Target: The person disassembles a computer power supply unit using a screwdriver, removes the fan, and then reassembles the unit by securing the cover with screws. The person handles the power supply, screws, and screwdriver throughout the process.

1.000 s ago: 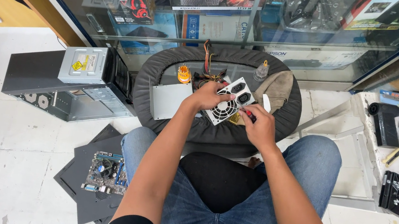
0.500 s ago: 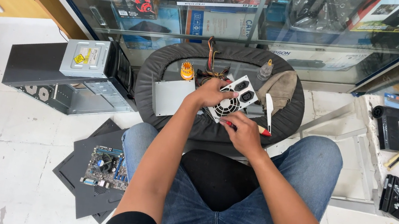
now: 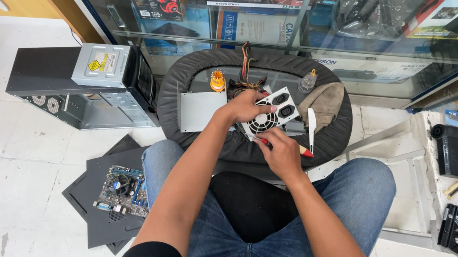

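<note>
While two bare hands work over the round dark surface (image 3: 186,89), one grey power supply (image 3: 270,115) with a round fan grille lies on it near the middle; one bundle of coloured wires (image 3: 244,73) rises behind it, partly hidden by the left hand (image 3: 247,108); one orange-topped small thing (image 3: 218,81), one little clear bottle (image 3: 307,81), one tan cloth (image 3: 325,100), one white flat tool (image 3: 311,125) and one grey metal plate (image 3: 198,110) also lie there. On the floor sit one open computer case (image 3: 87,86) and one motherboard (image 3: 123,190) on dark panels (image 3: 100,221). The left hand lies spread on top of the power supply, fingers curled over its edge, gripping it; the right hand (image 3: 281,153) is closed round a red-handled screwdriver (image 3: 303,151), whose shaft is mostly covered by the fingers, so its tip is hard to make out; both forearms reach forward from the lap, over blue jeans.
</note>
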